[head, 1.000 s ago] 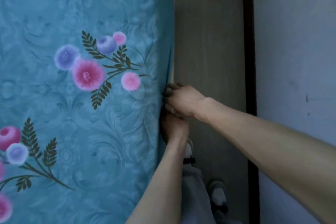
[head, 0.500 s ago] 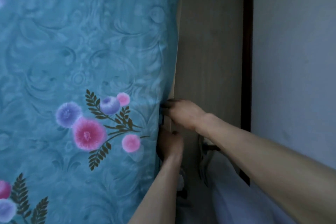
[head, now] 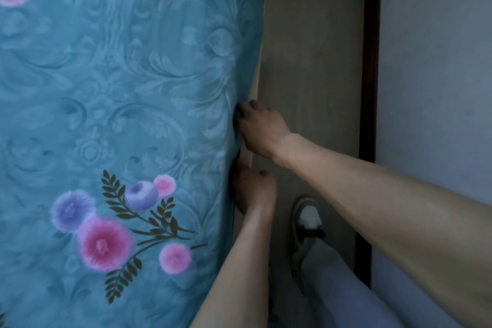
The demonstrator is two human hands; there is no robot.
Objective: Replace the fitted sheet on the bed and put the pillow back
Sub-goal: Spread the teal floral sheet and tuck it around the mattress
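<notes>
A teal fitted sheet with pink and purple flowers covers the mattress and fills the left of the head view. Both hands are at its right edge, over the side of the mattress. My right hand is the farther one, its fingers curled down onto the sheet's edge. My left hand sits just below it, fingers tucked down along the side of the mattress, fingertips hidden. A pale strip of mattress or frame shows beside the sheet above my right hand. No pillow is in view.
A narrow strip of brownish floor runs between the bed and a grey wall with a dark baseboard. My shoe and light trouser leg stand in that strip.
The view and both hands have moved up along the bed's edge; the flower cluster now lies lower in the frame. My foot has stepped forward on the floor strip.
</notes>
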